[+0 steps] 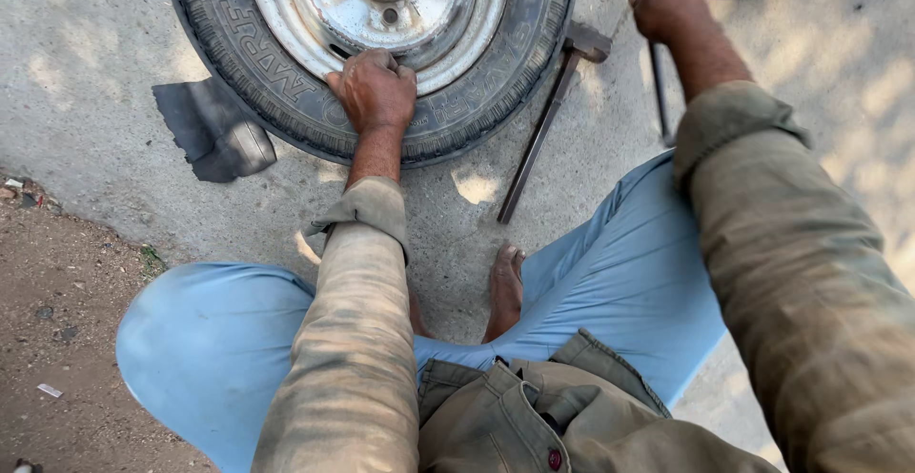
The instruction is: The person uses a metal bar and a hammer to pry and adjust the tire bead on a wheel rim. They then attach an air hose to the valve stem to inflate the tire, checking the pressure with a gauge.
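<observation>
Closest to the camera sit the person's own dusty khaki shirt front (534, 416) and sleeves, with pale blue trousers (210, 340) spread over folded knees and a bare foot (505, 287) tucked between them on the concrete floor (76, 73). From there the left arm runs up toward twelve o'clock, and the left hand (375, 87) lies knuckles-up, fingers curled and pressing down where the tyre meets the rim; whether it clasps anything beneath the fingers cannot be told. The tyre (286, 92) lies flat on the floor at about eleven to twelve o'clock, only its nearer half in view: black rubber, worn, with a fine ribbed tread on its outer edge and raised lettering on the sidewall. Inside it sits a steel rim (315, 16), whitish, scuffed and rust-flecked, with bolt holes round its centre. A black rubber flap (210, 135) lies at nine o'clock of the left hand, touching the tyre's edge. A long-handled hammer (548, 120) lies on the floor at one o'clock, its head just beside the tyre. Farther off, at about two o'clock, the right hand (667, 1) is closed in a fist round a thin dark iron bar (658, 82), which stands nearly upright with its lower end at the floor.
</observation>
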